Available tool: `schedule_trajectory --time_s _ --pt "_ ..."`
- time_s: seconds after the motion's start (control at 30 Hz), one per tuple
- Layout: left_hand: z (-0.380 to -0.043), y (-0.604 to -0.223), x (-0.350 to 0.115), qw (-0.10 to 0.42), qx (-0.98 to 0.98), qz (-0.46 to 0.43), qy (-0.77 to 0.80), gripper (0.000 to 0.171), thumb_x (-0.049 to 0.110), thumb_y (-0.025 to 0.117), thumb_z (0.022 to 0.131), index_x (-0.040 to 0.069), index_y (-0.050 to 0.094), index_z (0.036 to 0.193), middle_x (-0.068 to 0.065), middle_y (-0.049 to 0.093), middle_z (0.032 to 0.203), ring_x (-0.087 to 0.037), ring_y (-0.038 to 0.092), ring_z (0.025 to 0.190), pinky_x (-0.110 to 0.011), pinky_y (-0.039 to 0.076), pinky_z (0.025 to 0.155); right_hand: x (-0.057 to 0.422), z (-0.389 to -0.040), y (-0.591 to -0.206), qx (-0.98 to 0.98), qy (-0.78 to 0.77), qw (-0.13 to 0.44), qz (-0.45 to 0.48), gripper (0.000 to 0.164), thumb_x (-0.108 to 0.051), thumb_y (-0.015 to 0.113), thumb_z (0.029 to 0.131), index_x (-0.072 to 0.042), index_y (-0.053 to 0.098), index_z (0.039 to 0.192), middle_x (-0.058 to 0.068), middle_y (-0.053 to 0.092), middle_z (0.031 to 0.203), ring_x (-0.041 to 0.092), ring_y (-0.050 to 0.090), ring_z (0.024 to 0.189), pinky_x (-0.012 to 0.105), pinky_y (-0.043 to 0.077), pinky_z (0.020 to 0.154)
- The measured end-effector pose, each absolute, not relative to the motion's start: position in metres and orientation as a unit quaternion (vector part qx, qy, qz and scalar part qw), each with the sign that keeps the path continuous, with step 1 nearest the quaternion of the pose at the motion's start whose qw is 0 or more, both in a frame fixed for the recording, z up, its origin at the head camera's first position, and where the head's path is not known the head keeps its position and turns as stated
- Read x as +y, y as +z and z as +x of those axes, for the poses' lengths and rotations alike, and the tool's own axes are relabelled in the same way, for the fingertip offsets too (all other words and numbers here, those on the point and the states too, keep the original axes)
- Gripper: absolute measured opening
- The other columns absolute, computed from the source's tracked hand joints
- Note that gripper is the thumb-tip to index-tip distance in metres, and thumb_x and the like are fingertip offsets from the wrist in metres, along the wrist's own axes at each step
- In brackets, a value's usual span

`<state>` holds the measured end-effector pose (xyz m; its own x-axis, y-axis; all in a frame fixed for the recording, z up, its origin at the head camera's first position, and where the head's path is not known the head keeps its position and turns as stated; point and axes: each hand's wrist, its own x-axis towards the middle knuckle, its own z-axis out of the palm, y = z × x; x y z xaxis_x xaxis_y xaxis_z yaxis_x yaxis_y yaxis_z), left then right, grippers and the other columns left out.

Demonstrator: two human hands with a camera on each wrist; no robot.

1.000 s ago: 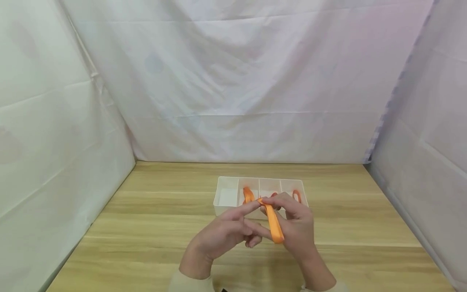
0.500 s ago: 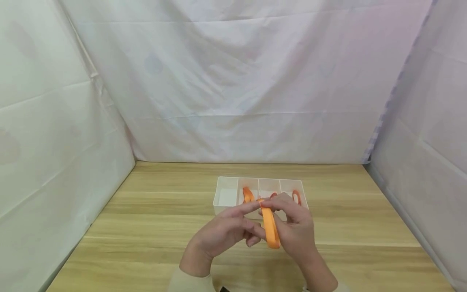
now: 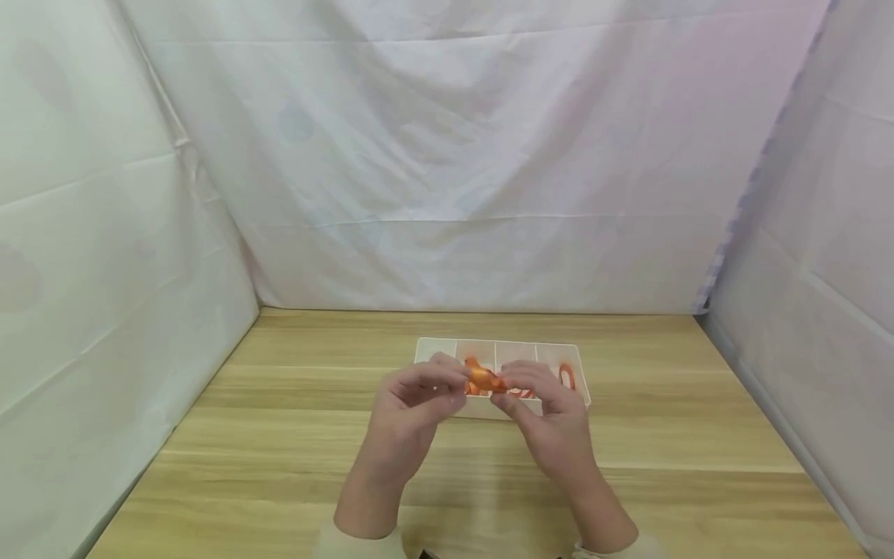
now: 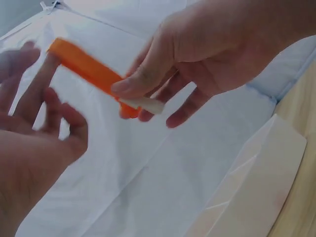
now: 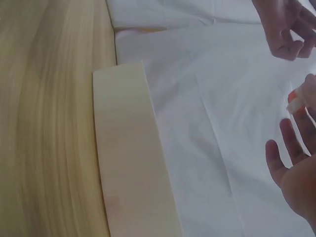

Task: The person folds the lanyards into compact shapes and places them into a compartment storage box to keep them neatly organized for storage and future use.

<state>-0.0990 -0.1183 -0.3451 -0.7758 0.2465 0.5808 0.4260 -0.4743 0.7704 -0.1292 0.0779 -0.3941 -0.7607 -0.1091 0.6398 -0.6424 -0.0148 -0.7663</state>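
Observation:
A looped orange ribbon point(image 4: 91, 66) stretches between the hands over the white divided box point(image 3: 482, 411). The right hand point(image 3: 548, 411) pinches one end between thumb and fingers; a small off-white piece point(image 4: 150, 105) sticks out beside that grip. At the other end, a straight finger of the left hand point(image 4: 34, 128) touches the fold, its other fingers loosely bent and apart. In the head view the left hand point(image 3: 408, 415) reaches the ribbon from the left, and the ribbon looks short and twisted there. From the right wrist, only a bit of orange point(image 5: 292, 95) shows at the right fingertips.
More orange ribbon lies inside the box, including an orange-red loop point(image 3: 566, 377) in the right compartment. The box stands on a wood-grain table point(image 3: 314, 404). White cloth point(image 3: 447, 155) hangs behind and along both sides.
The ribbon loop, which hung down in front of the right palm, now lies crosswise between the hands. The left hand has turned and risen, its spread fingers no longer crossing under the right hand.

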Motion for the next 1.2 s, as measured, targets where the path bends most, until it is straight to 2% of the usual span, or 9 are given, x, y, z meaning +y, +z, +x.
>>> schedule_trajectory --time_s 0.07,0.17,0.33,0.47,0.63,0.73,0.9,1.0,1.2 --pt "-0.099 -0.344 -0.117 0.091 -0.52 -0.264 -0.807 0.045 -0.013 0.064 0.095 0.026 0.082 0.107 0.01 0.077 0.112 -0.011 0.066 0.111 -0.028 0.053 0.094 0.075 -0.126 -0.395 -0.675 0.665 0.175 0.268 0.024 0.013 0.081 0.084 -0.003 0.08 0.101 -0.006 0.079 0.096 0.008 0.07 0.1 0.018 0.055 0.093" --pt "-0.099 -0.342 -0.113 0.15 -0.559 -0.171 -0.798 0.038 -0.011 0.072 0.091 0.025 0.081 0.099 0.011 0.079 0.105 -0.012 0.07 0.106 -0.028 0.057 0.09 0.069 -0.118 -0.392 -0.69 0.674 0.131 0.227 0.016 0.007 0.082 0.086 -0.003 0.081 0.098 -0.008 0.076 0.086 0.006 0.07 0.09 0.018 0.056 0.094" --pt "-0.102 -0.34 -0.105 0.213 -0.614 -0.076 -0.757 0.027 -0.01 0.082 0.084 0.003 0.078 0.108 0.011 0.08 0.1 -0.012 0.074 0.099 -0.03 0.06 0.091 0.059 -0.103 -0.386 -0.702 0.685 0.102 0.169 0.019 0.001 0.083 0.088 -0.005 0.078 0.106 -0.003 0.073 0.08 0.009 0.071 0.081 0.018 0.057 0.087" --pt "-0.103 -0.338 -0.101 0.213 -0.624 -0.047 -0.75 0.03 -0.007 0.083 0.085 -0.004 0.075 0.114 0.008 0.081 0.102 -0.014 0.076 0.099 -0.03 0.061 0.089 0.053 -0.1 -0.387 -0.693 0.688 0.132 0.17 0.028 0.004 0.084 0.087 -0.007 0.073 0.11 0.003 0.069 0.075 0.009 0.067 0.075 0.019 0.057 0.081" --pt "-0.104 -0.337 -0.099 0.21 -0.591 -0.032 -0.778 0.033 -0.01 0.08 0.085 -0.008 0.071 0.117 0.005 0.082 0.099 -0.016 0.079 0.097 -0.032 0.065 0.088 0.051 -0.1 -0.391 -0.677 0.685 0.154 0.221 0.022 0.01 0.079 0.088 -0.002 0.077 0.106 0.005 0.069 0.078 0.007 0.065 0.079 0.018 0.057 0.089" --pt "-0.104 -0.339 -0.098 0.2 -0.575 -0.026 -0.793 0.033 -0.012 0.079 0.085 0.0 0.074 0.115 0.004 0.082 0.097 -0.017 0.079 0.096 -0.034 0.066 0.086 0.052 -0.101 -0.393 -0.671 0.687 0.136 0.244 0.016 0.009 0.078 0.089 -0.001 0.078 0.102 0.001 0.071 0.083 0.007 0.064 0.082 0.019 0.058 0.089" --pt "-0.104 -0.342 -0.097 0.199 -0.562 -0.021 -0.803 0.04 -0.012 0.079 0.085 0.017 0.077 0.112 0.005 0.082 0.097 -0.017 0.078 0.095 -0.033 0.066 0.084 0.053 -0.103 -0.397 -0.669 0.676 0.109 0.288 0.012 0.007 0.074 0.093 0.0 0.078 0.102 0.004 0.072 0.086 0.009 0.063 0.082 0.022 0.058 0.084" --pt "-0.105 -0.343 -0.097 0.205 -0.561 -0.021 -0.801 0.042 -0.012 0.08 0.085 0.014 0.076 0.118 0.006 0.083 0.097 -0.017 0.079 0.096 -0.033 0.066 0.085 0.053 -0.103 -0.397 -0.666 0.679 0.115 0.288 0.013 0.008 0.073 0.094 -0.001 0.077 0.102 0.004 0.072 0.087 0.01 0.063 0.083 0.023 0.058 0.085" --pt "-0.104 -0.343 -0.098 0.202 -0.572 -0.02 -0.795 0.048 -0.012 0.079 0.085 0.008 0.071 0.127 0.007 0.082 0.099 -0.018 0.079 0.097 -0.035 0.067 0.081 0.053 -0.098 -0.398 -0.651 0.705 0.131 0.249 0.025 0.014 0.075 0.089 0.0 0.069 0.109 -0.006 0.067 0.093 0.009 0.062 0.085 0.021 0.056 0.084"
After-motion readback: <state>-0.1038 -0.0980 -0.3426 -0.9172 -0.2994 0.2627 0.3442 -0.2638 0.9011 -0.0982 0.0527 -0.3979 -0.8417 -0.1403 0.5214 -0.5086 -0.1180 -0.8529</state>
